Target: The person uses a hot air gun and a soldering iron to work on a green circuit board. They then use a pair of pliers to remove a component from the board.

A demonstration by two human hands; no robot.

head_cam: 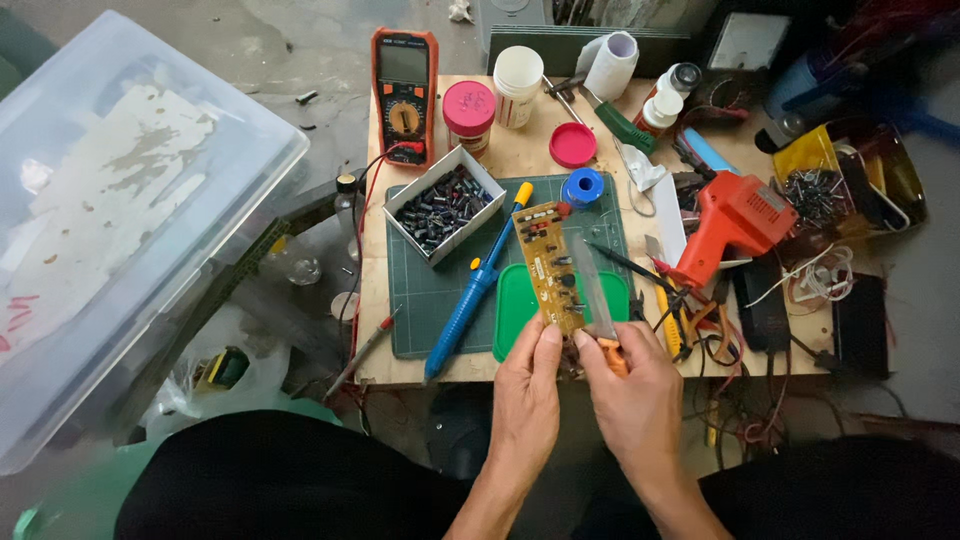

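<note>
Both hands pinch shut: left hand (527,385) gripping yellow circuit board (551,265), right hand (628,385) an orange-handled knife (596,305)

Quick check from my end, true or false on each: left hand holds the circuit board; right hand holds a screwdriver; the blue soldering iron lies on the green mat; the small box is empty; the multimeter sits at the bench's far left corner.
1. The left hand holds the circuit board: true.
2. The right hand holds a screwdriver: false, it holds a knife with an orange handle.
3. The blue soldering iron lies on the green mat: true.
4. The small box is empty: false, it is full of dark capacitors.
5. The multimeter sits at the far left corner: true.
</note>
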